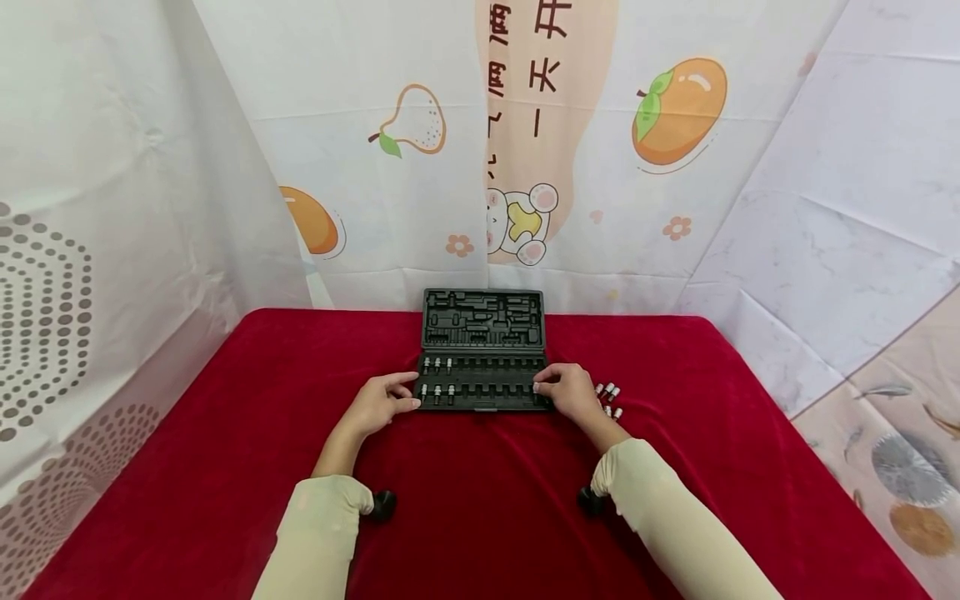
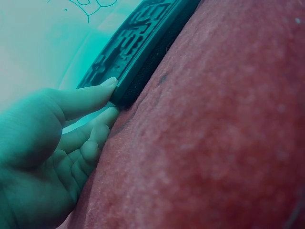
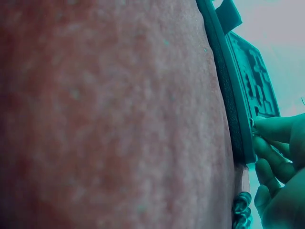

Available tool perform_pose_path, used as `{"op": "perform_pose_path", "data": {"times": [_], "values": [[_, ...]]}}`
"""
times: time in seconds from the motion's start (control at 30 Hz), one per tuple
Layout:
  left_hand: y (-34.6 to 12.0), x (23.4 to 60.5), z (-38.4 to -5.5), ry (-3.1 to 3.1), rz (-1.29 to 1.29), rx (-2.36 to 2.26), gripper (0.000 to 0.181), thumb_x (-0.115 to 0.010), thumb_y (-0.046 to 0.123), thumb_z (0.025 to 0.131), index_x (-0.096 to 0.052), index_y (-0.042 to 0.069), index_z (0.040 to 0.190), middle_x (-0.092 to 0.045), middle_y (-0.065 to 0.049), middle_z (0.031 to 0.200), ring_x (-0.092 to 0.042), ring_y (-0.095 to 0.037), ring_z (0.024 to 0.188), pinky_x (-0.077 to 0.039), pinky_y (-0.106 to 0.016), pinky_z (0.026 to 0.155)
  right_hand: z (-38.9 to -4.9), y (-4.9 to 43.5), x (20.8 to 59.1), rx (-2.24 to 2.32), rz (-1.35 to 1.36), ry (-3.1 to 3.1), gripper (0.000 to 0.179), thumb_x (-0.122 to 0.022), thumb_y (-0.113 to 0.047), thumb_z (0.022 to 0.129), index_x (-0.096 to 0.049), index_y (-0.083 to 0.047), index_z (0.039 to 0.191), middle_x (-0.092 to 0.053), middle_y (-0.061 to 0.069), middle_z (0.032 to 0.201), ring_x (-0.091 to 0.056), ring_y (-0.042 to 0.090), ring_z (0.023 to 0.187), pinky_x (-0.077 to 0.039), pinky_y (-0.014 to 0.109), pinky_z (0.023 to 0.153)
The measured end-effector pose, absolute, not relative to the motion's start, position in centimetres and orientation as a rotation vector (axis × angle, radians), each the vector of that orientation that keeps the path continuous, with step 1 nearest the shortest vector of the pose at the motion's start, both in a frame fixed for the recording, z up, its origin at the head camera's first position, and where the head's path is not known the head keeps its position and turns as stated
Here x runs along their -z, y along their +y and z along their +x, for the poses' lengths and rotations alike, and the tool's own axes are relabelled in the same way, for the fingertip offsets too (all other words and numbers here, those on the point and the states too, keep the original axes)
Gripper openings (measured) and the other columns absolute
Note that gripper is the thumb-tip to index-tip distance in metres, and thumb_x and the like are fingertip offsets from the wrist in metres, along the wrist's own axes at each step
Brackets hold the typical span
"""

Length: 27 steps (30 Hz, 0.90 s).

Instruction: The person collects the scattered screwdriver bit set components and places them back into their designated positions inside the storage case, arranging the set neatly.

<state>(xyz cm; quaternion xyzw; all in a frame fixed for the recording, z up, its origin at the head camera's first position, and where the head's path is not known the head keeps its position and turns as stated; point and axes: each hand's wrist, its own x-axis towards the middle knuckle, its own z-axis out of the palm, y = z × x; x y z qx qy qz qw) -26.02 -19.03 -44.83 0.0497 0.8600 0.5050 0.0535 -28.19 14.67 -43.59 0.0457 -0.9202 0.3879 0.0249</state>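
Note:
A black socket case lies unfolded on the table, its lid tilted up behind. Several small silver-and-dark sockets stand in two rows at its left end. My left hand touches the case's left side; in the left wrist view the thumb rests on a corner, with the other fingers beside and below it. At the right end of the front row, my right hand pinches a small socket, mostly hidden by the fingertips.
Several loose sockets lie on the red tablecloth just right of my right hand. Behind the table hangs a printed white curtain, with more sheets at both sides.

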Motion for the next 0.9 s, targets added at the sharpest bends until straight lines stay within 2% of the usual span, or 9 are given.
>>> {"op": "perform_pose_path", "data": {"times": [0.43, 0.63, 0.7, 0.9], "values": [[-18.9, 44.8, -26.2, 2.607, 0.142, -1.538, 0.051, -0.071, 0.007, 0.088, -0.056, 0.006, 0.137, -0.063, -0.009, 0.098, -0.052, -0.021, 0.067, -0.045, -0.031, 0.055, -28.5, 14.5, 43.6, -1.157, 0.142, -2.891, 0.005, -0.075, -0.012, 0.086, -0.077, -0.012, 0.09, -0.07, 0.003, 0.095, -0.062, 0.023, 0.085, -0.05, 0.04, 0.074], [-18.9, 44.9, -26.2, 2.611, 0.141, -1.525, 0.051, -0.071, 0.007, 0.088, -0.056, 0.006, 0.137, -0.063, -0.01, 0.099, -0.052, -0.021, 0.068, -0.046, -0.031, 0.056, -28.9, 14.6, 43.4, -1.2, 0.139, -2.927, 0.004, -0.075, -0.01, 0.085, -0.077, -0.011, 0.089, -0.069, 0.002, 0.09, -0.061, 0.021, 0.083, -0.05, 0.037, 0.073], [-18.9, 44.9, -26.1, 2.616, 0.145, -1.522, 0.051, -0.071, 0.007, 0.089, -0.056, 0.006, 0.137, -0.063, -0.01, 0.099, -0.052, -0.02, 0.068, -0.046, -0.031, 0.056, -29.0, 14.7, 43.3, -1.221, 0.154, -2.941, 0.008, -0.075, -0.009, 0.086, -0.076, -0.009, 0.093, -0.067, 0.002, 0.085, -0.059, 0.019, 0.079, -0.049, 0.035, 0.07], [-18.9, 44.8, -26.1, 2.623, 0.143, -1.523, 0.051, -0.071, 0.007, 0.088, -0.056, 0.005, 0.137, -0.064, -0.01, 0.099, -0.052, -0.02, 0.067, -0.046, -0.031, 0.055, -29.5, 14.8, 42.8, -1.226, 0.226, -3.024, 0.032, -0.071, -0.01, 0.089, -0.067, -0.003, 0.12, -0.059, 0.004, 0.078, -0.049, 0.018, 0.068, -0.041, 0.032, 0.063]]}}
